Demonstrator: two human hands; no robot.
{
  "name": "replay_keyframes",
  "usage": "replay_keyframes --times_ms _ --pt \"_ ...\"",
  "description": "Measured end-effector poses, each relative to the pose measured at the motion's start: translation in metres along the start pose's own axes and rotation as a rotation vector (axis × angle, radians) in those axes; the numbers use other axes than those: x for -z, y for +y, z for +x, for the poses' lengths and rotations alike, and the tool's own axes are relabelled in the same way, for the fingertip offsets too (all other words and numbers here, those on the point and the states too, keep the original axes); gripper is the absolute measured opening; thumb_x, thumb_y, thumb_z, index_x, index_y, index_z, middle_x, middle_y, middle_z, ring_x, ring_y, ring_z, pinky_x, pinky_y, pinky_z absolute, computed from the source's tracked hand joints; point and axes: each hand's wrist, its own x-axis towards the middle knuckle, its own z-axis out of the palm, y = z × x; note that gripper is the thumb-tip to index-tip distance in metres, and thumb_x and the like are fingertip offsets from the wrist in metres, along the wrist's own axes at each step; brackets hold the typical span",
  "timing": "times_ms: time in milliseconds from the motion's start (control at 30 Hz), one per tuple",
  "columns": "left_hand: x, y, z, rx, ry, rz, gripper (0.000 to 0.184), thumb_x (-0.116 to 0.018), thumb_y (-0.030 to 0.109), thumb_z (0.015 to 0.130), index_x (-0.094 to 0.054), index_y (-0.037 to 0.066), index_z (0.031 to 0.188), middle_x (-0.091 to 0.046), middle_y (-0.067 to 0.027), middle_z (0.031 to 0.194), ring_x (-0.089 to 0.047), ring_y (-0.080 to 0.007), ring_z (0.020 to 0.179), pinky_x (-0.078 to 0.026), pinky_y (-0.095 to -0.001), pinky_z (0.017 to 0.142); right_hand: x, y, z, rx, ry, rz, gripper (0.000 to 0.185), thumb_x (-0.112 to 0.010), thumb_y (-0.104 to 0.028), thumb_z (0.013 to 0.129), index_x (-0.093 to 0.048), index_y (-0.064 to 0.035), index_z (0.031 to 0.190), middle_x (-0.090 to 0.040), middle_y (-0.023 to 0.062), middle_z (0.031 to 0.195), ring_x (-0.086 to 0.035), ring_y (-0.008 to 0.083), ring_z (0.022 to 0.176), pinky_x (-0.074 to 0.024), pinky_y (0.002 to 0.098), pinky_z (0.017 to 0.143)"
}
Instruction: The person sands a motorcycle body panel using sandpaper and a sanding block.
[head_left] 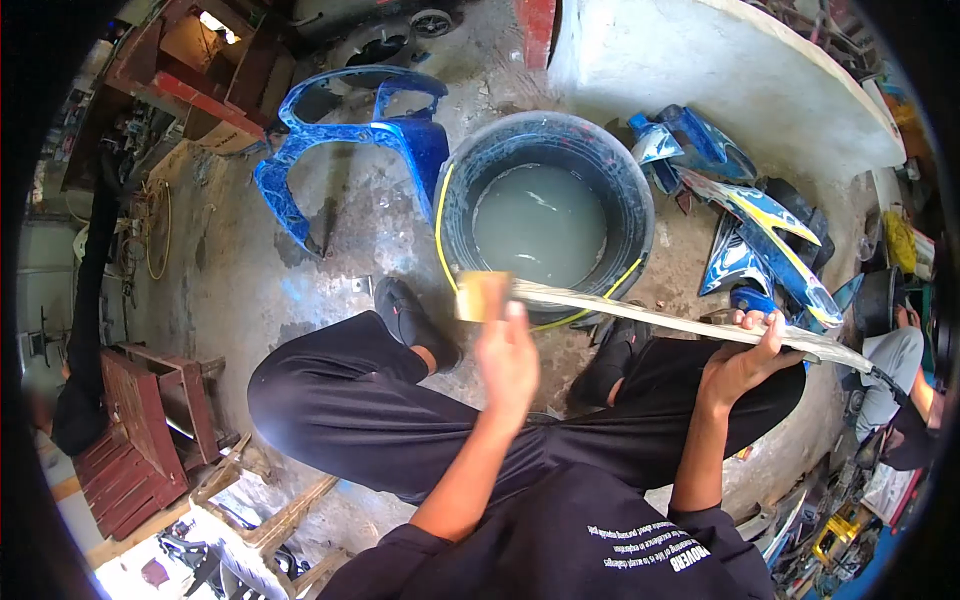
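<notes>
My left hand (508, 365) is closed on a yellow-tan rectangular pad (483, 297), blurred by motion. The pad is at the left end of a long, narrow, pale panel strip (640, 316); I cannot tell whether they touch. Farther along, my right hand (745, 362) grips this strip near its right end, with the thumb and fingertips showing above it. The strip lies across the near side of a large black tub (640, 190) and over my right leg. Cloudy greyish water (540, 225) stands in the tub, whose outside shows a yellow band.
A blue plastic frame (415, 135) stands left of the tub. Blue, white and yellow vehicle panels (765, 235) lie to its right by a low pale wall (720, 70). A red-brown wooden bench (135, 435) is at left. Another person in grey trousers (893, 370) is at far right.
</notes>
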Motion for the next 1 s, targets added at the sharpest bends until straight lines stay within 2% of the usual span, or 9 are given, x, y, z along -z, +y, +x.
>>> replay_keyframes --times_ms 133,167,333,400,533,567,667,733,1000 --pt "-0.026 0.007 -0.025 -0.398 -0.226 -0.078 0.042 -0.046 0.017 0.104 -0.048 0.001 0.143 -0.044 -0.0209 0.150 -0.047 -0.0301 0.136 -0.041 -0.0382 0.107 0.007 0.004 0.005 -0.039 -0.011 0.010 0.054 -0.061 -0.016 0.092 -0.027 -0.0142 0.135 -0.047 0.0048 0.091 -0.050 0.0134 0.073 -0.0474 0.0308 0.067" --pt "-0.025 0.003 -0.022 -0.420 -0.182 -0.059 0.043 -0.046 0.025 0.105 -0.051 -0.001 0.140 -0.062 -0.0162 0.133 -0.060 -0.0105 0.067 -0.048 -0.0268 0.057 0.007 0.003 0.006 -0.039 -0.018 0.009 0.054 -0.061 -0.016 0.092 -0.027 -0.0142 0.135 -0.047 0.0048 0.091 -0.050 0.0134 0.073 -0.0474 0.0308 0.067" --pt "-0.001 -0.055 0.015 -0.193 0.121 0.045 0.044 -0.046 0.029 0.106 -0.054 -0.001 0.138 -0.054 -0.0060 0.059 -0.051 -0.0097 0.052 -0.044 -0.0294 0.051 0.010 0.006 0.004 -0.045 0.005 -0.018 0.062 -0.062 -0.016 0.092 -0.024 -0.0141 0.141 -0.047 0.0051 0.086 -0.051 0.0143 0.073 -0.0480 0.0310 0.068" --pt "-0.003 -0.045 0.001 -0.150 0.083 0.164 0.045 -0.045 0.028 0.106 -0.052 -0.001 0.140 -0.070 -0.0142 0.088 -0.050 -0.0110 0.050 -0.045 -0.0304 0.052 0.012 0.007 0.005 -0.041 -0.001 -0.026 0.067 -0.062 -0.016 0.092 -0.021 -0.0154 0.145 -0.047 0.0055 0.085 -0.051 0.0142 0.073 -0.0484 0.0320 0.070" --pt "-0.015 0.011 -0.026 -0.534 -0.233 -0.004 0.042 -0.046 0.022 0.105 -0.052 -0.003 0.138 -0.040 -0.0123 0.155 -0.066 -0.0203 0.108 -0.050 -0.0303 0.086 0.008 0.004 0.005 -0.029 -0.003 -0.016 0.062 -0.062 -0.015 0.091 -0.024 -0.0117 0.140 -0.047 0.0062 0.089 -0.052 0.0144 0.073 -0.0485 0.0312 0.069" --pt "-0.011 0.016 -0.031 -0.298 -0.326 -0.123 0.042 -0.045 0.020 0.104 -0.051 -0.004 0.139 -0.044 -0.0127 0.153 -0.047 -0.0197 0.136 -0.044 -0.0303 0.100 0.006 0.003 0.005 -0.024 -0.006 -0.016 0.062 -0.062 -0.015 0.091 -0.024 -0.0117 0.140 -0.047 0.0062 0.089 -0.052 0.0144 0.073 -0.0485 0.0312 0.069" --pt "-0.007 -0.018 -0.005 -0.186 -0.050 -0.064 0.039 -0.046 0.023 0.105 -0.059 -0.008 0.125 -0.053 -0.0103 0.146 -0.062 -0.0118 0.068 -0.049 -0.0275 0.062 0.010 0.004 0.004 -0.023 0.003 0.007 0.051 -0.059 -0.015 0.091 -0.029 -0.0100 0.133 -0.046 0.0067 0.094 -0.050 0.0139 0.075 -0.0470 0.0321 0.071" --pt "0.009 -0.034 0.015 0.087 -0.036 -0.039 0.041 -0.045 0.021 0.105 -0.055 -0.011 0.128 -0.051 -0.0181 0.145 -0.062 -0.0245 0.118 -0.046 -0.0345 0.095 0.024 0.012 0.007 -0.113 -0.116 0.152 0.039 -0.055 -0.018 0.089 -0.036 -0.0071 0.120 -0.043 0.0059 0.097 -0.049 0.0143 0.079 -0.0438 0.0337 0.075" --pt "-0.008 0.009 -0.028 -0.282 -0.404 -0.199 0.039 -0.050 0.019 0.103 -0.054 -0.004 0.135 -0.052 -0.0192 0.144 -0.063 -0.0245 0.115 -0.047 -0.0308 0.093 0.020 0.009 0.007 -0.084 -0.192 0.273 0.031 -0.053 -0.028 0.085 -0.041 -0.0068 0.104 -0.039 0.0047 0.087 -0.047 0.0143 0.080 -0.0398 0.0337 0.080"
